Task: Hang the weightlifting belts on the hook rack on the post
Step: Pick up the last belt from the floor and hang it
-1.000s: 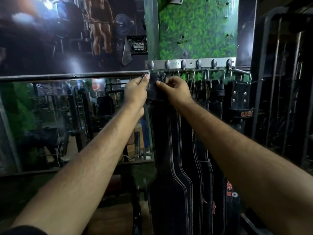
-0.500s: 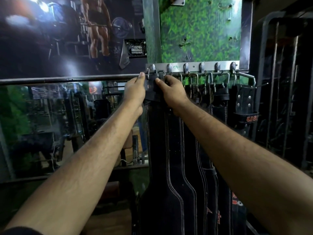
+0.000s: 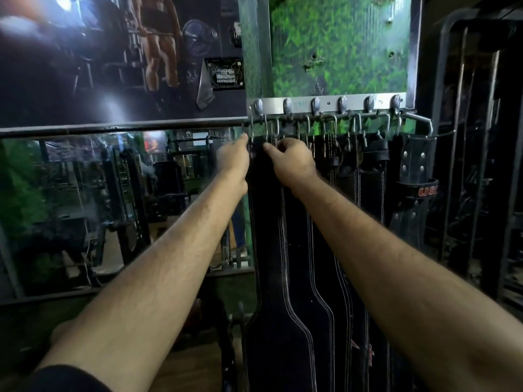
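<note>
Your left hand (image 3: pixel 233 159) and right hand (image 3: pixel 293 162) are both raised to the top end of the leftmost belt (image 3: pixel 271 264), a long black belt with pale stitching that hangs straight down below the hook rack (image 3: pixel 328 104).

Grip state:
- Left hand: grip clenched on the left edge of the belt's top end, thumb pointing up toward the rack.
- Right hand: grip clenched on the right side of the same top end, fingers curled over it, knuckles facing you.

Position of the task item:
- The belt's top end sits just under the leftmost hooks (image 3: pixel 258 107) of the rack, between your two hands.
- Whether the buckle is seated on a hook cannot be told; your hands and the dark leather hide the contact point.
- The belt's wide lower section hangs low in the view, in front of the neighbouring belts.

Surroundings:
- The rack is a metal strip with a row of hooks, fixed across a post faced with a green panel (image 3: pixel 339 46).
- Further black belts (image 3: pixel 353 176) hang to the right from wire loops; the outermost one (image 3: pixel 416 165) carries rivets and red lettering.
- A mirror (image 3: pixel 99 207) lies to the left of the post, under a dark wall poster (image 3: pixel 99 52).
- A dark sleeve (image 3: pixel 65 377) shows on your left arm at the bottom edge.
</note>
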Available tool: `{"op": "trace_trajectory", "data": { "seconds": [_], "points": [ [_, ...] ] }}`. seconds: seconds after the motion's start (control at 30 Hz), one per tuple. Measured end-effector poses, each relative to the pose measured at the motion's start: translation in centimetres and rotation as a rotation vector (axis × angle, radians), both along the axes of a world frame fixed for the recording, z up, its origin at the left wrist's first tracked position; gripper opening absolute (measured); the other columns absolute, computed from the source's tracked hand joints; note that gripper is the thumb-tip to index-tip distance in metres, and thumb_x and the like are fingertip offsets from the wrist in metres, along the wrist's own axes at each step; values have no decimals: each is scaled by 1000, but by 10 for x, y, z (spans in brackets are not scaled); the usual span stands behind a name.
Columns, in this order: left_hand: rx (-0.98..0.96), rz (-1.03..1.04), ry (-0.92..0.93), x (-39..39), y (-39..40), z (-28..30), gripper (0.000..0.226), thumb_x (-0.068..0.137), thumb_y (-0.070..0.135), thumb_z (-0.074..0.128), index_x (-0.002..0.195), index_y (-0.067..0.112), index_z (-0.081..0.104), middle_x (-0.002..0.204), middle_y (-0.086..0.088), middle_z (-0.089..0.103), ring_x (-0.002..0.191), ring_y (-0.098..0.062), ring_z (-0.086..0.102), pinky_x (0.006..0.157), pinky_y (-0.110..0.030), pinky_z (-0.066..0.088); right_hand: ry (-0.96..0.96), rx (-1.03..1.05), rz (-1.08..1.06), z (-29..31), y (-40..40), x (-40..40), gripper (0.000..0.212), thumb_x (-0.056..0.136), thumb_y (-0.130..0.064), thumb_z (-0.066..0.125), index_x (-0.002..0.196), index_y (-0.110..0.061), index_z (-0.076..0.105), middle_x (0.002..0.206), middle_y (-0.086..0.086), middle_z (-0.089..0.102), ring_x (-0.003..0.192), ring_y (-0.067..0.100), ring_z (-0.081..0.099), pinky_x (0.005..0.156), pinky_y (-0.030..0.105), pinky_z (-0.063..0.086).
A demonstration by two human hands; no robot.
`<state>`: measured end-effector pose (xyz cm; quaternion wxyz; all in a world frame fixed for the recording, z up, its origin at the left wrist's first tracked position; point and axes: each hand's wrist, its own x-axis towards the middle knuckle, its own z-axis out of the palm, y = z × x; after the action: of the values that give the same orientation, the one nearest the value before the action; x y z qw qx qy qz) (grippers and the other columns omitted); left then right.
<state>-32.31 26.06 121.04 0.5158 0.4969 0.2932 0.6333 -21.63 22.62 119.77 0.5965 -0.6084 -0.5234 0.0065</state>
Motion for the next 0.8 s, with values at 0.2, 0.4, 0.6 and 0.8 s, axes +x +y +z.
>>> {"op": "trace_trajectory", "data": {
  "seconds": [0.2, 0.4, 0.6, 0.8],
  "points": [
    [158, -156, 3, -10, -5, -55, 24, 97, 23, 60, 110, 7, 71, 105, -12, 76, 96, -25, 74, 85, -41, 62, 198, 266, 304, -66, -22, -1, 33, 83, -30, 81, 111, -15, 73, 99, -3, 78, 91, 8, 74, 82, 27, 61],
    [174, -113, 106, -9, -15, -121, 8, 97, 10, 64, 99, 7, 70, 101, -6, 72, 100, -15, 66, 94, -33, 55, 316, 115, 449, -160, -22, 7, 41, 82, -36, 81, 83, 3, 69, 82, 28, 70, 70, 20, 62, 66, 39, 51],
    [93, -135, 229, -13, -15, -227, 22, 86, 24, 74, 80, 11, 57, 86, -10, 57, 86, -20, 56, 84, -38, 48, 263, -90, 518, -234, -23, 23, 40, 86, -16, 79, 58, -12, 49, 54, 1, 49, 47, 5, 42, 43, 24, 37],
    [77, -119, 595, -41, -3, -327, 54, 83, 43, 79, 80, -7, 58, 78, -7, 60, 74, -19, 58, 69, -39, 50, 307, -259, 593, -335, -27, 25, 18, 86, -9, 77, 103, -2, 74, 100, 12, 78, 93, 21, 74, 84, 40, 60]
  ]
}}
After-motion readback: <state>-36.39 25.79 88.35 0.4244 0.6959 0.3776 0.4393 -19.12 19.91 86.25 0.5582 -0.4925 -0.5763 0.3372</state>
